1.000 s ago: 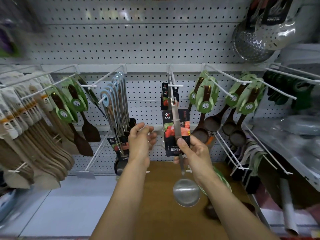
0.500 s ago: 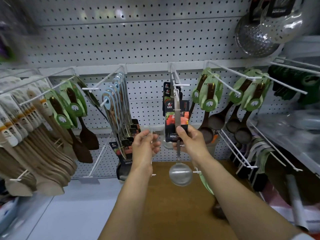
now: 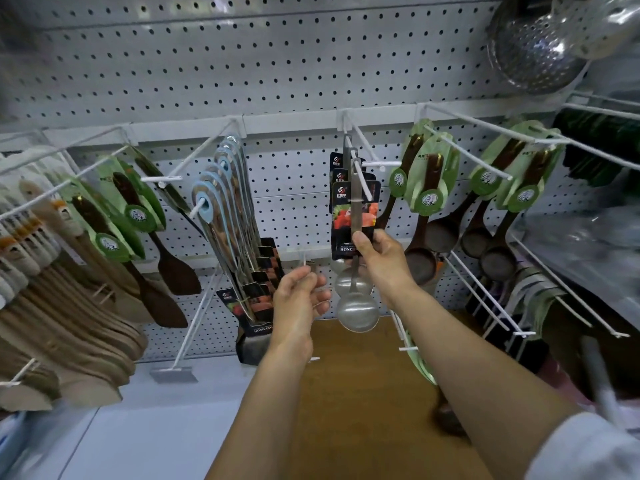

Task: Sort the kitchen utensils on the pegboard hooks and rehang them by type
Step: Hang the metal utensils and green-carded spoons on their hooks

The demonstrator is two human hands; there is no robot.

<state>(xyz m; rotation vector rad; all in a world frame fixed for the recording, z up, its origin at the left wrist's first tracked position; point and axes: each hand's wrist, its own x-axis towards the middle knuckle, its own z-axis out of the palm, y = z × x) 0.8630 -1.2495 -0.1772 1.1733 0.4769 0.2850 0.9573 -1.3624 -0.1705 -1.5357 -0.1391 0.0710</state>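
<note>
Currently one steel ladle (image 3: 356,306), carded, handle top at the middle hook (image 3: 362,161) of the pegboard (image 3: 277,71); my right hand (image 3: 381,261) pinches its handle, thumb on the label. Left hand (image 3: 299,299) waits just beside, fingers loosely curled, holding nothing. Step: rehanging with two like ladles behind. Next, as I judge: seat the hanging hole fully on the wire, then let go. Neighbours: dark wooden spoons (image 3: 440,230) right, blue-tagged turners (image 3: 228,216) left.

We see our two bare forearms, and a white sleeve (image 3: 585,452) covers our right upper arm.
</note>
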